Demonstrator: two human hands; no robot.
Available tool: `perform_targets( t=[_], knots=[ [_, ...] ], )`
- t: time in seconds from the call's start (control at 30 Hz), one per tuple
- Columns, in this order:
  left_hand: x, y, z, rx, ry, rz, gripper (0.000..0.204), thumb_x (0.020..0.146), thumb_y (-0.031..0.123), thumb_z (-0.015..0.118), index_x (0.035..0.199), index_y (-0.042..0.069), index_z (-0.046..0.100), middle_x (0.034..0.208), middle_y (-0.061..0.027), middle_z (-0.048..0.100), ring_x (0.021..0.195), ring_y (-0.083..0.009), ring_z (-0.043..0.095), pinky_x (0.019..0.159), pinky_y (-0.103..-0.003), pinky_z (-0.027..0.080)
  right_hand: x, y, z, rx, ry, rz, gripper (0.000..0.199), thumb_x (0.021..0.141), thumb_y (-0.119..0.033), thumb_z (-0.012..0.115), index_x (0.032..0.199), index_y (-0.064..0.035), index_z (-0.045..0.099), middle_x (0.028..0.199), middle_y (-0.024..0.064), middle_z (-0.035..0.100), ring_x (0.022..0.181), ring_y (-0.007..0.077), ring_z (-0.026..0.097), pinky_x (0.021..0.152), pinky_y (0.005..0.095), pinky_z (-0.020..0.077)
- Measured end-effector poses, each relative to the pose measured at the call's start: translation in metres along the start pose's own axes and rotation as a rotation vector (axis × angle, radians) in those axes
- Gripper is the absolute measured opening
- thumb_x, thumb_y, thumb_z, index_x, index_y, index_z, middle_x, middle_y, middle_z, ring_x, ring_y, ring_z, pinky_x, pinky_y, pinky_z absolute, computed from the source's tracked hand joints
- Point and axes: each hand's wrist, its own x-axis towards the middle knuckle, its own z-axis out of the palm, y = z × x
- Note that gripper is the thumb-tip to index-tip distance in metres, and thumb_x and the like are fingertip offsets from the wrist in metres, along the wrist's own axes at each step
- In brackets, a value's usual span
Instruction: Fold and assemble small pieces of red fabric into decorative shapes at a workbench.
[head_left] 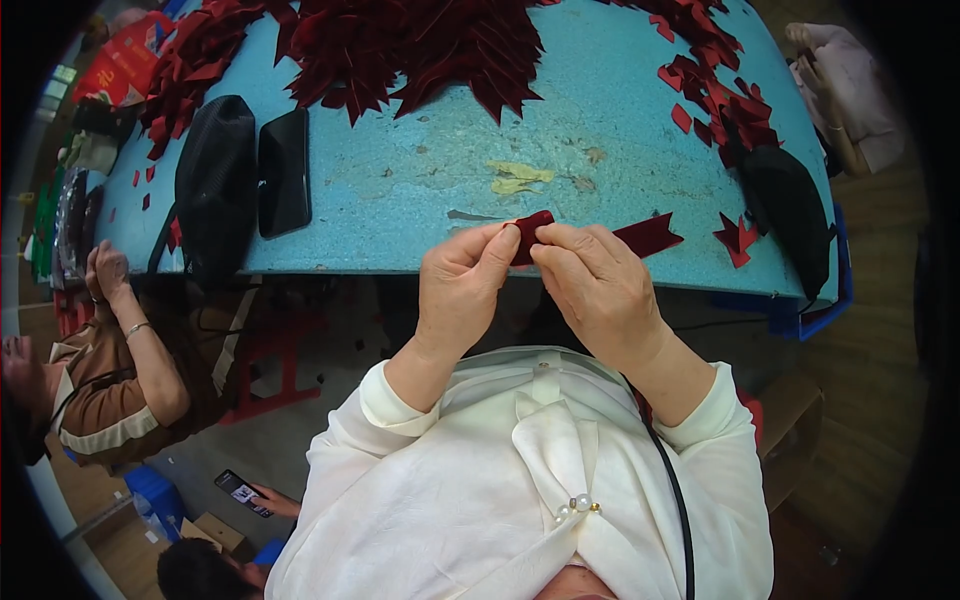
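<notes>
Near the front edge of the blue table, I pinch a dark red velvet ribbon (533, 235) between both hands. My left hand (468, 275) grips its left end between thumb and forefinger. Closed beside it, my right hand (600, 285) has its thumb and fingertips on the same folded part. To the right of that hand, a ribbon tail (650, 236) with a V-notched end sticks out over the table; the join between them is hidden behind my fingers. A small notched ribbon scrap (737, 240) lies further right.
Piles of cut red ribbon (420, 45) cover the far side of the worn blue table (400, 200). A black phone (285, 172) and a black mesh bag (217, 180) lie at left. Another black bag (785, 205) hangs over the right edge. Other people sit at left and far right.
</notes>
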Motion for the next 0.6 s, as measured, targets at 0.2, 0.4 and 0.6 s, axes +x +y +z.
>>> perform_targets(
  t=[0.2,0.4,0.6],
  knots=[
    [0.001,-0.002,0.001,-0.062,0.031,-0.056,0.023,0.095,0.019,0.061,0.104,0.001,0.072,0.076,0.0007,0.064,0.060,-0.0041,0.045,0.053,-0.020,0.036,-0.001,-0.004,0.001,-0.066,-0.038,-0.019,0.029,0.069,0.004,0.068,0.098,0.0035,0.061,0.104,0.0151,0.062,0.080,0.0285,0.061,0.065,0.0348,0.0518],
    [0.002,-0.007,-0.002,-0.111,0.039,-0.035,0.022,0.095,0.018,0.062,0.104,0.001,0.072,0.078,0.0001,0.065,0.064,-0.0043,0.048,0.056,-0.019,0.038,-0.006,-0.013,0.010,-0.158,-0.072,-0.015,0.037,0.071,0.000,0.065,0.107,0.0076,0.060,0.114,0.0187,0.060,0.085,0.0303,0.060,0.071,0.0365,0.0522],
    [0.004,0.000,-0.001,-0.154,0.062,-0.126,0.021,0.093,0.013,0.064,0.109,-0.001,0.068,0.090,-0.0015,0.068,0.068,-0.0051,0.052,0.061,-0.019,0.043,-0.009,-0.018,0.016,-0.198,-0.091,-0.003,0.038,0.073,-0.001,0.063,0.109,0.0102,0.060,0.120,0.0205,0.058,0.086,0.0296,0.061,0.071,0.0356,0.0523]
  ],
)
